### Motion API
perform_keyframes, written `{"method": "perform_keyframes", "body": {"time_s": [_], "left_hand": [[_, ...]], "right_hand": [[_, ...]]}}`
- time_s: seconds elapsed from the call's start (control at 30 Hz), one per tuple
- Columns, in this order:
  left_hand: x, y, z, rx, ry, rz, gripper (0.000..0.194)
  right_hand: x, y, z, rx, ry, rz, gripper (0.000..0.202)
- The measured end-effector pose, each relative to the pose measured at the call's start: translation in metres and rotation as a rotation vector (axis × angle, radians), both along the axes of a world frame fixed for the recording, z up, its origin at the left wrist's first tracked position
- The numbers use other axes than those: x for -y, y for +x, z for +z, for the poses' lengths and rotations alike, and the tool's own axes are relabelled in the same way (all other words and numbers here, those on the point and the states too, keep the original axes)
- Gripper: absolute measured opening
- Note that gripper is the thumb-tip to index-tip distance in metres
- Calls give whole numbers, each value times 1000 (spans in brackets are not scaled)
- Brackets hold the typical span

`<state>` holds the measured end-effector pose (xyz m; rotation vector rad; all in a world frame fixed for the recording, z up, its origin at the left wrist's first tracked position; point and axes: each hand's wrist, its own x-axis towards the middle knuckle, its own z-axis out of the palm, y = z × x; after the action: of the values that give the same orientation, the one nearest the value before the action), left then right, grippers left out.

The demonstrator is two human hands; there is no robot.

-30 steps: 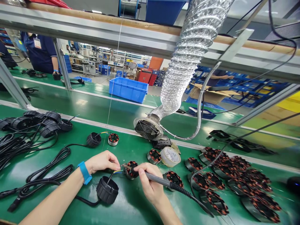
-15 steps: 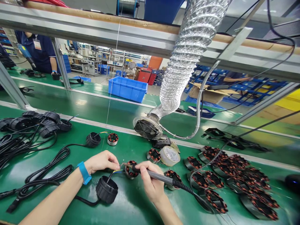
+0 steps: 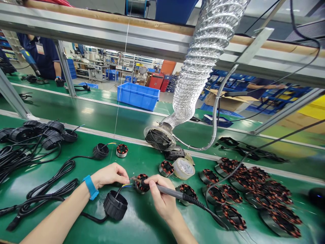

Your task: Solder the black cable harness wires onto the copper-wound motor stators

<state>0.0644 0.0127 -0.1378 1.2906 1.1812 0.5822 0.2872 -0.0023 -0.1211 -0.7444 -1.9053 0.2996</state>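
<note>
My right hand point(image 3: 162, 198) is closed around a grey soldering iron point(image 3: 170, 191), whose tip points left over a motor stator point(image 3: 141, 183) wound with copper. My left hand point(image 3: 113, 177), with a blue band at the wrist, is pinched just left of that tip. Thin yellow and blue wires point(image 3: 126, 185) run up from a black round cap point(image 3: 115, 205) to the pinched fingers. Exactly what the fingertips hold is too small to make out; a wire end seems to be there. The cap stands on the green bench below my left hand, its black cable trailing left.
Many stators point(image 3: 254, 189) lie at the right. A fume fan point(image 3: 159, 139) on a silver duct point(image 3: 200, 64) hangs ahead, near a tape roll point(image 3: 183, 168). Black caps point(image 3: 52, 135) and coiled cables point(image 3: 48, 189) fill the left. Across the bench stands a person point(image 3: 40, 57) by a blue crate point(image 3: 138, 96).
Almost nothing differs. The soldering iron and my right hand have shifted very slightly; my left hand keeps its pinch in the same place.
</note>
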Motion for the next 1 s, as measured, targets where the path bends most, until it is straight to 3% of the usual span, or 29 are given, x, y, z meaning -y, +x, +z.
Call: {"method": "perform_keyframes", "body": {"time_s": [0.43, 0.63, 0.8, 1.0], "left_hand": [[0, -1, -1, 0, 2, 1, 27], [0, 0, -1, -4, 5, 0, 30], [0, 0, -1, 7, 15, -11, 33], [0, 0, -1, 36, 3, -14, 30]], "right_hand": [[0, 4, -3, -49, 17, -48, 21], [-3, 4, -8, -64, -65, -92, 25], [-7, 0, -5, -6, -163, -49, 22], [-13, -4, -4, 189, -152, -35, 26]]}}
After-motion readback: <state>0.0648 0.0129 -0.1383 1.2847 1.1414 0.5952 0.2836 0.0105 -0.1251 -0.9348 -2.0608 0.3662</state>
